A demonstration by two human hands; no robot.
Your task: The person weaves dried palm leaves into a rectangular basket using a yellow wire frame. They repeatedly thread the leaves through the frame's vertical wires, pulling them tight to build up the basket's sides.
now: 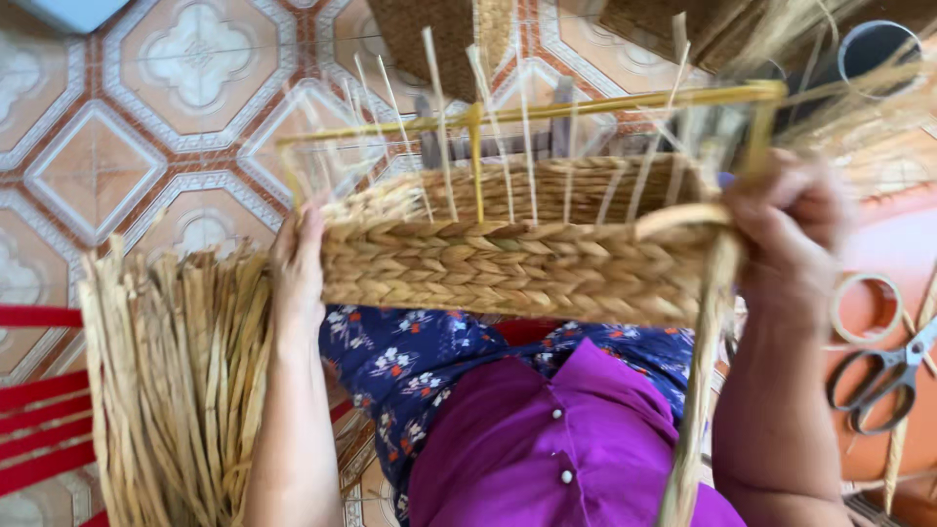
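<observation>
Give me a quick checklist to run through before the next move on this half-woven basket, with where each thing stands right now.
1. Left hand grips the left end of the woven basket: ok.
2. Right hand grips the right end: ok.
3. Loose weaving strand hangs free below the right hand, not snagged: ok.
4. Upright stakes stand along the yellow wire frame: ok, though motion blur hides their spacing.
5. Spare dried straw bundle lies beside the left arm: ok.
6. Scissors and tape roll lie to the right: ok.
</observation>
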